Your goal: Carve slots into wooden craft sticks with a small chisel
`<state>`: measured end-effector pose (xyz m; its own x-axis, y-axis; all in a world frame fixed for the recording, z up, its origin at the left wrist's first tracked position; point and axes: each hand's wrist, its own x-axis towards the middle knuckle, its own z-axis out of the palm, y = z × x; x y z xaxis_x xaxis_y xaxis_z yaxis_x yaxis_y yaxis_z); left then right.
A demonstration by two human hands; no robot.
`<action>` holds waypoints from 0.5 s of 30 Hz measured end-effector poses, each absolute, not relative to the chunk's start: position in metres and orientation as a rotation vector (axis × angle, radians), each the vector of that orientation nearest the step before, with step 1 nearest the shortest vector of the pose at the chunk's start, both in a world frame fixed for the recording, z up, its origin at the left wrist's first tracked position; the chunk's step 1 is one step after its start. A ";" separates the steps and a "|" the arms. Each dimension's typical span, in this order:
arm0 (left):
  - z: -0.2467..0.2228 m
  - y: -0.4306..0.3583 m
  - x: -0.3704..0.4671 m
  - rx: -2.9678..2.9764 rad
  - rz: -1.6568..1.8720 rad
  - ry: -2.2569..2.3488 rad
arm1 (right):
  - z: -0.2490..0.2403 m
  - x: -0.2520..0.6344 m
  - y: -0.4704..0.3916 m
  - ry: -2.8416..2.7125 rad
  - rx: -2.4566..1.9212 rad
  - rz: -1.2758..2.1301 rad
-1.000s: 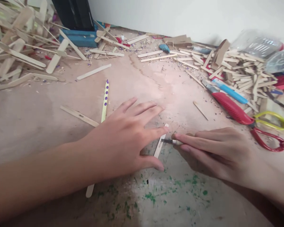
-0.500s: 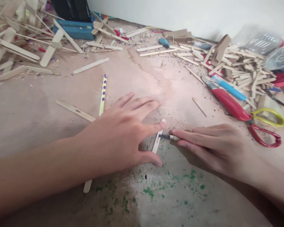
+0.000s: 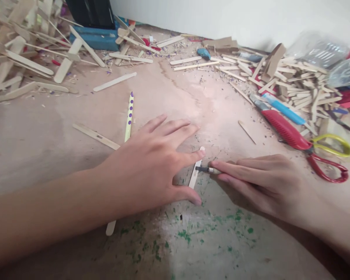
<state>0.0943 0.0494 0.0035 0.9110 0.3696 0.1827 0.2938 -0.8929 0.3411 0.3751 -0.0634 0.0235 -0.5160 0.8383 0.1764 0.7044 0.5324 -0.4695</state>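
Note:
A pale craft stick (image 3: 194, 177) lies on the wooden tabletop, with a small cut mark near its middle. My left hand (image 3: 154, 163) is spread over the table, its index fingertip pressing the stick's far end and the thumb lying across its near part. Between these two fingers, the dark blade of a craft knife (image 3: 210, 170) touches the stick at the mark. My right hand (image 3: 262, 179) is closed around that knife's handle, mostly hidden by the fingers. Beyond my left hand are a slotted stick (image 3: 95, 136) and a yellow stick with purple dots (image 3: 130, 112), both partly covered.
Heaps of sticks (image 3: 17, 58) fill the far left, and short cut pieces (image 3: 303, 93) pile up at the right. Red-handled cutters (image 3: 288, 130) and a blue-handled tool (image 3: 284, 109) lie near my right hand. A blue block (image 3: 96, 37) and plastic bottles (image 3: 317, 48) stand behind.
The whole view has shifted slightly, so everything appears a little further right. Both hands, the craft knife and the craft stick keep nearly the same places relative to one another.

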 end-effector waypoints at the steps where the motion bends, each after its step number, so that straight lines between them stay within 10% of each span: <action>1: 0.004 0.050 0.094 2.766 0.344 0.475 | 0.022 0.375 -0.065 -2.387 -1.272 0.480; 15: 0.001 0.047 0.094 2.800 0.398 0.487 | 0.027 0.373 -0.065 -2.346 -1.323 0.400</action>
<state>0.0943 0.0467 0.0014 0.9056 0.3624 0.2204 0.2880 -0.9068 0.3077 0.3731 -0.0649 0.0272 -0.4621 0.8608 0.2134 0.7414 0.5070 -0.4397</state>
